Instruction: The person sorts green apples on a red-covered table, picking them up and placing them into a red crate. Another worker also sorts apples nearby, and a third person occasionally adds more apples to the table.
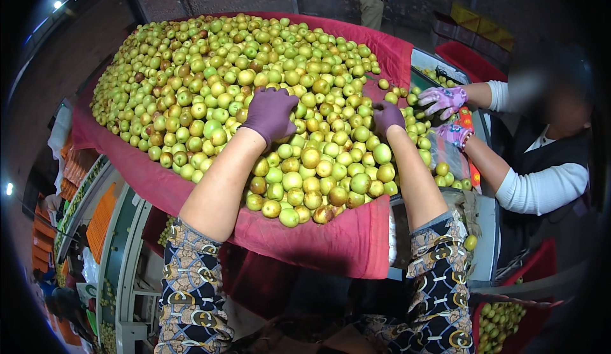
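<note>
A large heap of round yellow-green fruit, some with brown patches (pixel 203 67), lies on a red cloth (pixel 305 242). My left hand (pixel 267 113), in a purple glove, rests in the middle of the heap with its fingers curled down over the fruit; what they hold, if anything, is hidden. My right hand (pixel 388 115), also in a purple glove, is at the heap's right side, fingers bent among the fruit at a thinner patch; its grip is hidden too. Both forearms reach in from the lower edge in patterned sleeves.
A co-worker (pixel 534 169) at the right has both flower-patterned gloved hands (pixel 442 99) over a side tray (pixel 420 61). A person (pixel 372 7) stands behind the heap. Stacked crates (pixel 484 29) are at back right, a fruit-filled bin (pixel 503 328) at lower right, conveyors (pixel 111 246) at left.
</note>
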A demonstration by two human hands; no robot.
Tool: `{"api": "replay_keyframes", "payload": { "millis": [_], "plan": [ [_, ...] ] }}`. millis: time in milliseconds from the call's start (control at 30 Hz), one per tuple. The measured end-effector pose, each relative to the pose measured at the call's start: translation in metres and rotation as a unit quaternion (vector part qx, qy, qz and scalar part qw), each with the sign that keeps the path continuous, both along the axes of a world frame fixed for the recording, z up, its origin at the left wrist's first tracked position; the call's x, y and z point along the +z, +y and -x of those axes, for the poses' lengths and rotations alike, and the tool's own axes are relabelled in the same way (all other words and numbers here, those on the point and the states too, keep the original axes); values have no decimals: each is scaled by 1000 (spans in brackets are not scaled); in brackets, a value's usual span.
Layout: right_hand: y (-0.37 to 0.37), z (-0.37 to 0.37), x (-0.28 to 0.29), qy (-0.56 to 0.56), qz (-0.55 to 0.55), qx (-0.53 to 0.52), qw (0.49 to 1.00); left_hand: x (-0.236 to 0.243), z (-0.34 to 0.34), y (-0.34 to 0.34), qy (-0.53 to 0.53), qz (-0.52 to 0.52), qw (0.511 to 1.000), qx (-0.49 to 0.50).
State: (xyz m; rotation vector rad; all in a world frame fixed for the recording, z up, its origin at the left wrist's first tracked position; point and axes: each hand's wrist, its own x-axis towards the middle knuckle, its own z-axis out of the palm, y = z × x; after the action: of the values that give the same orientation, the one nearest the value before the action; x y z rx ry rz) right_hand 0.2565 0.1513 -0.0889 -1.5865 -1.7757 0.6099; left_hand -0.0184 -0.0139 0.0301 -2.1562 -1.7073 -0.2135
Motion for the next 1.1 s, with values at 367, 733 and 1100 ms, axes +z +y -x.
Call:
{"api": "replay_keyframes", "payload": {
  "millis": [367, 733, 1100],
  "plan": [
    [-9, 7, 5, -94, -53, 142, 984, -13, -4, 3, 68, -13, 993, -95],
    [-11, 17, 26, -295, -4, 243, 924, -12, -9, 4, 112, 107, 986, -55],
    [-18, 25, 26, -320, 39, 159, 933, -13, -8, 3, 109, 80, 989, -64]
  ]
}}
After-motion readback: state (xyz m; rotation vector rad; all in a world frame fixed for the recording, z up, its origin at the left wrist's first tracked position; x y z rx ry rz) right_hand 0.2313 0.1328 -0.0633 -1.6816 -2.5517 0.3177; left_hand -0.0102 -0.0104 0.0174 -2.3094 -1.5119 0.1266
